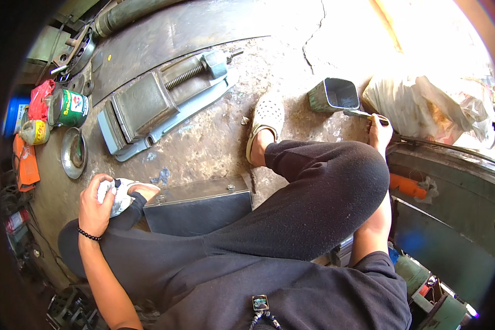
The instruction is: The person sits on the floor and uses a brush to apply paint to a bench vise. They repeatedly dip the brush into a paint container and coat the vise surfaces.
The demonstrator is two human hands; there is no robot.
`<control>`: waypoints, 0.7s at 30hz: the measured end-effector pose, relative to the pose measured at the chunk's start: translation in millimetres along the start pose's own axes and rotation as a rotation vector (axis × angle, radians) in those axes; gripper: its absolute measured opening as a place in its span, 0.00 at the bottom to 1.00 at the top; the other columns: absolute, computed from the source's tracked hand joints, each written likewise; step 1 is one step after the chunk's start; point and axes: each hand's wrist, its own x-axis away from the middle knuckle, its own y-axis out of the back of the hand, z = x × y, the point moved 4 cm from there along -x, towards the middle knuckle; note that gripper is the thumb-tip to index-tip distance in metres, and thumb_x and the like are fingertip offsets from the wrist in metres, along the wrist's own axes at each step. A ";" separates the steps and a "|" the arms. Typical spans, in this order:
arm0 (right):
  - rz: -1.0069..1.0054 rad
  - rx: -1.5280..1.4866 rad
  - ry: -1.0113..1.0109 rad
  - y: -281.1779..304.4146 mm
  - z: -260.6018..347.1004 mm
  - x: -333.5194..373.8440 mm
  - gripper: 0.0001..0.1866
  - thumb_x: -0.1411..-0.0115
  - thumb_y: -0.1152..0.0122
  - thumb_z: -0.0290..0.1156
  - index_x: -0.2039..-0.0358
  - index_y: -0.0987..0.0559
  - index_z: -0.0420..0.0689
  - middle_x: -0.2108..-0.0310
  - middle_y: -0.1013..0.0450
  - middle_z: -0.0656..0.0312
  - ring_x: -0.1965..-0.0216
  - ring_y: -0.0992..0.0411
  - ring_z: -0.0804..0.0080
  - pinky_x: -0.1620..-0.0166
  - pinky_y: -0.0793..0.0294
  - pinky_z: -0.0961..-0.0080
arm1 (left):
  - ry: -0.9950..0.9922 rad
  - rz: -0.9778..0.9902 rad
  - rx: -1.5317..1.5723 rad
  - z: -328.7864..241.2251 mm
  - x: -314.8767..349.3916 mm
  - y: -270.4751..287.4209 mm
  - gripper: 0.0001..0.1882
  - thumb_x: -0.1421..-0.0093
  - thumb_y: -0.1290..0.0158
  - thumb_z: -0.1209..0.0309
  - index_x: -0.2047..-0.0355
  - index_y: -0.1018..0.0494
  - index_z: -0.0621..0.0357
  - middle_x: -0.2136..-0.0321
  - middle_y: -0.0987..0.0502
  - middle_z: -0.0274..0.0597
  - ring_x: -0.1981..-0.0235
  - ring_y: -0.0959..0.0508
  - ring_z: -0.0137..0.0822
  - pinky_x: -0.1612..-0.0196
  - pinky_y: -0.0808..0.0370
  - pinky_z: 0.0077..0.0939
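One labelled green can (67, 109) stood upper left, near a vise (143, 104). Left fingers (96, 180) clamped white cloth (103, 190); right fingers (375, 124), a brush (357, 113).

the container (319, 100) stands right of the vise (143, 107).

A seated person works with 2 bare hands apart. The left forearm (109, 280) angles up from the lower edge to a near-straight wrist (89, 245), the left hand (95, 204) curled in a loose grip, thumb facing inward. At right, the right arm (372, 236) stretches forward outside the bent right knee (363, 170), which hides part of it; beyond, the right hand (379, 133) closes in a grip, fingers folded.
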 end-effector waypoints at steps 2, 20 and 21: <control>-0.046 -0.016 -0.047 7.8 4.6 -3.1 0.10 0.44 0.35 0.32 0.65 0.19 0.39 0.76 0.24 0.63 0.78 0.28 0.79 0.73 0.29 0.80 | -0.003 -0.004 0.016 0.0 1.0 0.8 0.10 0.44 0.47 0.77 0.61 0.29 0.65 0.65 0.23 0.51 0.62 0.22 0.46 0.55 0.28 0.33; 0.731 0.650 0.587 -5.2 84.4 12.3 0.12 0.42 0.42 0.22 0.57 0.21 0.41 0.63 0.24 0.54 0.60 0.25 0.62 0.51 0.28 0.71 | -0.046 -0.021 -0.031 -1.1 10.5 7.6 0.12 0.43 0.47 0.72 0.59 0.27 0.62 0.67 0.21 0.54 0.62 0.19 0.50 0.59 0.25 0.35; 0.735 0.590 0.443 3.3 83.4 3.4 0.15 0.42 0.42 0.21 0.53 0.22 0.42 0.60 0.23 0.57 0.58 0.25 0.66 0.50 0.29 0.72 | -0.054 -0.037 -0.020 -2.1 11.3 9.3 0.12 0.43 0.46 0.72 0.59 0.27 0.61 0.68 0.21 0.53 0.63 0.19 0.49 0.59 0.25 0.35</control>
